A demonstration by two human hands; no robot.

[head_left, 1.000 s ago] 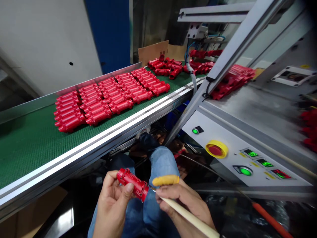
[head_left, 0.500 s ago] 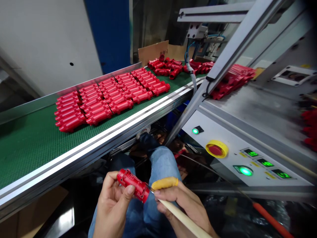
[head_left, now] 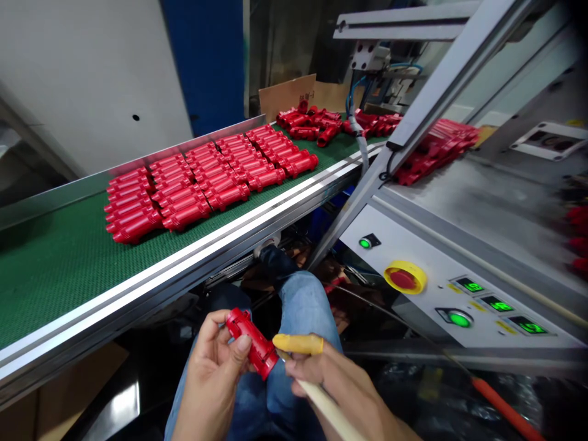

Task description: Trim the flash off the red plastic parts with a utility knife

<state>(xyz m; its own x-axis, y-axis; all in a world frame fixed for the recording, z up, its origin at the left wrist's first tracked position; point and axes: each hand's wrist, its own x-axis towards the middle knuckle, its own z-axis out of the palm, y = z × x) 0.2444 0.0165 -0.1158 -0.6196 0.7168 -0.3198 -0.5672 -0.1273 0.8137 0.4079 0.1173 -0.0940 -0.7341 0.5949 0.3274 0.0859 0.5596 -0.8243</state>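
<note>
My left hand [head_left: 220, 361] is closed around a red plastic tube-shaped part [head_left: 252, 346], thumb on its near side. The part is tilted, its wider end pointing down and right toward my other hand. A tool with a long, pale handle [head_left: 328, 407] and a thin metal tip is pinched in my right hand [head_left: 328, 373]. That tip is at the part's wider end; whether it touches cannot be made out. A yellow finger cot [head_left: 298, 344] covers my right index finger, which extends toward the part.
Rows of red parts [head_left: 193, 184] lie on a green conveyor belt [head_left: 68, 245], with a loose pile [head_left: 312, 122] farther back. To the right stands a machine with a control panel [head_left: 441, 269], a red stop button [head_left: 403, 278] and lit displays. An orange-handled rod [head_left: 509, 407] is at lower right.
The red part has turned slightly, so a different side faces up. My right index finger has moved left to the part's end, and the tool handle is steeper.
</note>
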